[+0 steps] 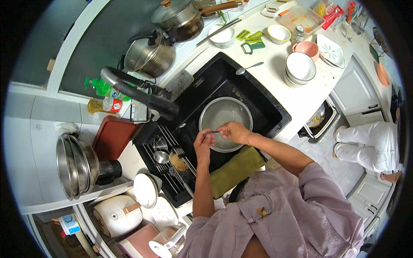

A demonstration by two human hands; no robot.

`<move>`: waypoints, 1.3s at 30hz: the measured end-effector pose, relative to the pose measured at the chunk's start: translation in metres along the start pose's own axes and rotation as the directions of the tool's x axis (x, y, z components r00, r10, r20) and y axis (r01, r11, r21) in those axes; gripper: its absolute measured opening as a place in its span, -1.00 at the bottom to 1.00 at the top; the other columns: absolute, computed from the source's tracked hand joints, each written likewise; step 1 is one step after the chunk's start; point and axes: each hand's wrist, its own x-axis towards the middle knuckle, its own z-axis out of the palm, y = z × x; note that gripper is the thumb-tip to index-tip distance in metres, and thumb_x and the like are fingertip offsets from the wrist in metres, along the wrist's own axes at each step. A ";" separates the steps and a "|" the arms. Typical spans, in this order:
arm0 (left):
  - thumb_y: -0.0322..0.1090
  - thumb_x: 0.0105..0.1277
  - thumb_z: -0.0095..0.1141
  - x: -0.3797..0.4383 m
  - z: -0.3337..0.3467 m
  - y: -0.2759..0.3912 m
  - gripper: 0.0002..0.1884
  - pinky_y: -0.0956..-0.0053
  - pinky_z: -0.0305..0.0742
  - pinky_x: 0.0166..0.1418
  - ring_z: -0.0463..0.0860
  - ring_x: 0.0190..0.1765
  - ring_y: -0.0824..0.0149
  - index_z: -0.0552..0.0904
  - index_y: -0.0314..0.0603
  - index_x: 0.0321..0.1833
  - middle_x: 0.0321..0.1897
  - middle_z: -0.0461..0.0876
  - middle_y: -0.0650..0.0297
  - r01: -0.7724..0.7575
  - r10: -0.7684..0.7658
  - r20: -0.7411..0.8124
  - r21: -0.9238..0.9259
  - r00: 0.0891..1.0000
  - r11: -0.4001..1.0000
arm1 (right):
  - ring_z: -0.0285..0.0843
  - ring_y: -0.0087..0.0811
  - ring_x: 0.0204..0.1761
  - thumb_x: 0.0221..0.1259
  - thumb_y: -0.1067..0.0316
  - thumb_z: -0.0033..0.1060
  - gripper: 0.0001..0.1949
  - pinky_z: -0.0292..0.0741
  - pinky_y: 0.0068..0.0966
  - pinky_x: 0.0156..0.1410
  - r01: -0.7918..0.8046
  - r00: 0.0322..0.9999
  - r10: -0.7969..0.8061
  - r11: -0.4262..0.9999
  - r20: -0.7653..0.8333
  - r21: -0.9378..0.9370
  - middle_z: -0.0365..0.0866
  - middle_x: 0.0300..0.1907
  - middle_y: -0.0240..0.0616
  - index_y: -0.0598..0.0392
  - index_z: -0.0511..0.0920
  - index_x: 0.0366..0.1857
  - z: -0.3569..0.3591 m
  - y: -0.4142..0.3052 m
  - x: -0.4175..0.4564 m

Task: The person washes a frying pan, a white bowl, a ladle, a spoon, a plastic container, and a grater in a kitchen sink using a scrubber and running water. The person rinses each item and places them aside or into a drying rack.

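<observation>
A round metal basin (226, 109) with cloudy water stands in the black sink (258, 106). Over its near left rim, my left hand (203, 145) and my right hand (237, 131) meet at the fingertips. Pinched between them is a small, thin dark piece (213, 132), too small to identify. An olive-green cloth (237, 171) drapes over the sink's front edge, below my right forearm. To the left of my left hand, a metal rack (174, 142) spans the sink and bears a tan scrubber (178, 162) and a small metal cup (161, 157).
A black faucet (138, 93) arches over the sink's left side. On the right counter are a metal spoon (248, 68), stacked bowls (300, 69), a pink cup (306, 51) and green peelers (253, 46). Pots (150, 56) line the back ledge. A person in white trousers (367, 145) stands at right.
</observation>
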 end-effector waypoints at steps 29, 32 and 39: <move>-0.48 0.22 0.22 0.146 0.232 0.075 -0.68 0.17 0.48 0.02 0.56 -0.01 -0.11 0.56 -0.37 0.04 -0.04 0.49 -0.03 -0.441 0.306 0.336 0.802 0.891 0.403 | 0.28 -0.08 0.33 0.03 0.50 0.15 -0.58 0.28 -0.17 0.34 0.147 0.883 -0.300 0.908 -0.362 -0.393 0.39 0.25 -0.06 0.19 0.56 0.07 -0.138 0.087 -0.089; -0.49 0.22 0.22 0.135 0.241 0.081 -0.68 0.16 0.47 0.02 0.56 -0.02 -0.10 0.56 -0.34 0.04 -0.04 0.49 -0.02 -0.435 0.424 0.249 0.791 0.871 0.429 | 0.26 -0.12 0.33 0.10 0.46 0.09 -0.60 0.22 -0.17 0.37 0.146 0.898 -0.289 0.907 -0.331 -0.394 0.39 0.24 -0.08 0.18 0.56 0.09 -0.137 0.091 -0.090; -0.48 0.25 0.19 0.112 0.215 0.062 -0.75 0.19 0.48 0.01 0.56 -0.07 -0.11 0.61 -0.35 -0.02 -0.13 0.56 -0.03 -0.393 0.429 0.207 0.824 0.879 0.408 | 0.28 -0.11 0.31 0.08 0.50 0.07 -0.61 0.26 -0.24 0.32 0.201 0.909 -0.294 0.931 -0.295 -0.306 0.38 0.23 -0.05 0.20 0.55 0.06 -0.135 0.084 -0.084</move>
